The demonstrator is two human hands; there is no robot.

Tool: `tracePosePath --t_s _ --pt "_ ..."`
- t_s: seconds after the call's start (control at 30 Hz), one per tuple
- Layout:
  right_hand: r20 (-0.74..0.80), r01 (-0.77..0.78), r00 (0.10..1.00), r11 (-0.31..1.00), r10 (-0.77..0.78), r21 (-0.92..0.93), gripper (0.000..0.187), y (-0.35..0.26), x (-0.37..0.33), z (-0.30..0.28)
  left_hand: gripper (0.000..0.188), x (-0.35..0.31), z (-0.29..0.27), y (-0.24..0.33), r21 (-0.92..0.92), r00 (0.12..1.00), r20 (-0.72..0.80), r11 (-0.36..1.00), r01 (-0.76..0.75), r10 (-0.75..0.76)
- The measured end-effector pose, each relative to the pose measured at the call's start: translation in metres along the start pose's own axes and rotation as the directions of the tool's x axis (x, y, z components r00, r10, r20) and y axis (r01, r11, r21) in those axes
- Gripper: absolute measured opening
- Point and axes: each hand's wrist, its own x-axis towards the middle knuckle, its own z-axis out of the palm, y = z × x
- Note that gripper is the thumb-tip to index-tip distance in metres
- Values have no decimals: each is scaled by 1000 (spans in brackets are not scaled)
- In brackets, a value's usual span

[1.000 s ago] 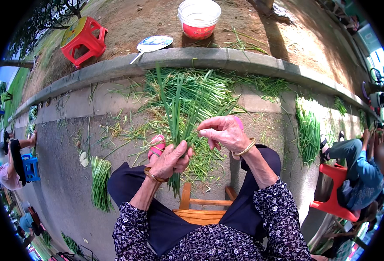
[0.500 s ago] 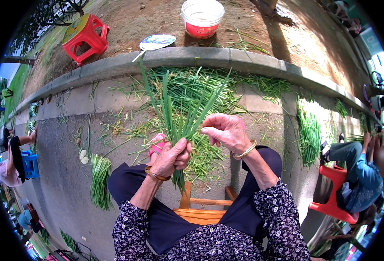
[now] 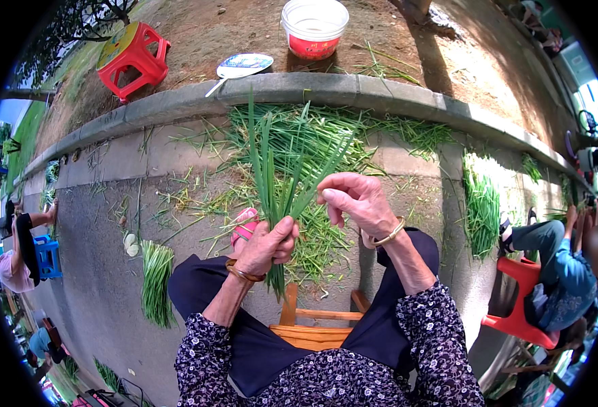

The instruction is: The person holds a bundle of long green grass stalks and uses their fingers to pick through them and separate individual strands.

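Note:
My left hand (image 3: pixel 266 249) is closed round a bunch of garlic chives (image 3: pixel 272 186), held upright above my lap. The long flat green leaves fan out over my fist, and the stalk ends stick out below it. At the bunch's right edge, my right hand (image 3: pixel 361 205) pinches a leaf between thumb and forefinger. A large heap of garlic chives (image 3: pixel 319 139) lies on the pavement beyond my hands, against the kerb. Loose leaves and trimmings (image 3: pixel 316 254) are strewn between my feet.
Sorted bundles lie at left (image 3: pixel 156 281) and right (image 3: pixel 482 203). Beyond the kerb (image 3: pixel 312 87) are a red-and-white bucket (image 3: pixel 314 30), a hand fan (image 3: pixel 245 65) and a red stool (image 3: pixel 133 61). A person (image 3: pixel 567 271) sits on a red chair (image 3: pixel 516 305) at right; another sits left.
The leaves in my left hand have swung a little, with the tall ones now more upright. My right hand has shifted slightly up and to the right along the bunch's edge.

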Motion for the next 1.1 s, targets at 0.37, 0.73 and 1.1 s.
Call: tracePosePath --t_s 0.37,0.73,1.1 --pt "35 -144 989 987 142 73 20 -6 -4 1 31 2 0 -4 24 999 -10 999 32 -32" --pt "9 -72 997 997 72 11 25 2 0 -4 29 1 2 -2 -48 998 -51 998 -44 42" --pt "32 -110 993 985 115 -134 20 1 2 2 29 0 2 -2 25 996 -68 998 -54 56"
